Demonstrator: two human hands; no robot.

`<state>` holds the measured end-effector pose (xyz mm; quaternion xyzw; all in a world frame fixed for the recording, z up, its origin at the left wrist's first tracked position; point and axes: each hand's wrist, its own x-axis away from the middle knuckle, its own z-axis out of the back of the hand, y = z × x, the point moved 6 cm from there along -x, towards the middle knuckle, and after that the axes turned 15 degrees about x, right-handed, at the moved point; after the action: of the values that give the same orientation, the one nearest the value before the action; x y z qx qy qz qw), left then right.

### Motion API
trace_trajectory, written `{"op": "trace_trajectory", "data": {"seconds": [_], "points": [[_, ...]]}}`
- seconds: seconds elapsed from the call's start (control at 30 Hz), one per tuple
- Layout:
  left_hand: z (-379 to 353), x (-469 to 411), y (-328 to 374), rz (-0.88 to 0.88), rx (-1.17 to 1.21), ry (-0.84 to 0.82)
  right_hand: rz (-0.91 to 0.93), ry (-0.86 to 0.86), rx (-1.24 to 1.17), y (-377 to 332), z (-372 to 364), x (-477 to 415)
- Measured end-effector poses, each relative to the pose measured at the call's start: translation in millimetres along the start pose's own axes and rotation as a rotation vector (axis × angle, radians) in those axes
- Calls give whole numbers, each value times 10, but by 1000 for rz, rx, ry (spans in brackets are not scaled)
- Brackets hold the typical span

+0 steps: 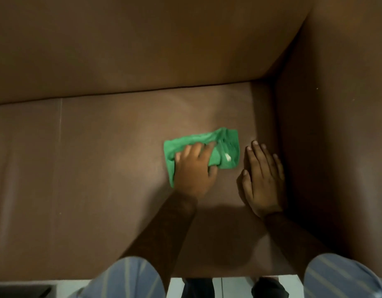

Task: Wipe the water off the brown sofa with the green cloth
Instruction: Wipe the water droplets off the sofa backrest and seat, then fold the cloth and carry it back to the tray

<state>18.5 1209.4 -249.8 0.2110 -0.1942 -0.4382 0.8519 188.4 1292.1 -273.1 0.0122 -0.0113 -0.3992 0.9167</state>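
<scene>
The green cloth lies bunched on the seat of the brown sofa, a small white tag showing on its right part. My left hand presses down on the cloth's left half, fingers curled into the fabric. My right hand rests flat on the seat just right of the cloth, fingers straight and together, holding nothing. No water drops can be made out on the dim leather.
The sofa's backrest rises behind the seat and its armrest walls off the right side, close to my right hand. A seam runs across the seat at left. Pale floor shows below the seat's front edge.
</scene>
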Motion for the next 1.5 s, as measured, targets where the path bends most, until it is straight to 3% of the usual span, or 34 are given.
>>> {"op": "trace_trajectory", "data": {"seconds": [0.2, 0.33, 0.4, 0.47, 0.57, 0.63, 0.77, 0.83, 0.93, 1.0, 1.2, 1.33, 1.5], "points": [[215, 44, -40, -72, 48, -253, -154, -55, -246, -64, 239, -146], [357, -93, -199, 70, 140, -637, -254, -151, -365, -41, 363, -357], [408, -180, -221, 62, 152, -737, -242, -274, -480, -106, 369, -456], [498, -314, -199, 11, 200, -672, -237, -393, -581, -204, 357, -515], [658, -405, -249, -25, 134, -395, -316, -523, -679, -292, 374, -523], [743, -311, -427, 126, 30, -224, -304, -597, -610, -326, 388, -523], [733, -50, -674, 296, 3, -147, -376, -681, -652, -457, 334, -539], [701, 21, -784, 427, 226, -186, -432, -721, -811, -542, 273, -523], [701, 176, -938, 651, 741, -249, -394, -875, -1010, -786, 241, -543], [830, 273, -1020, 704, 1047, -187, -388, -952, -1146, -952, 287, -581], [1527, 766, -1430, 788, 1531, 44, -250, -982, -1326, -1668, 787, -746], [2054, 1251, -1775, 726, 1695, 210, -137, -1100, -1459, -2412, 1201, -714], [2576, 2086, -2378, 694, 1737, 451, 1, -1146, -1339, -3383, 1602, -432]]}}
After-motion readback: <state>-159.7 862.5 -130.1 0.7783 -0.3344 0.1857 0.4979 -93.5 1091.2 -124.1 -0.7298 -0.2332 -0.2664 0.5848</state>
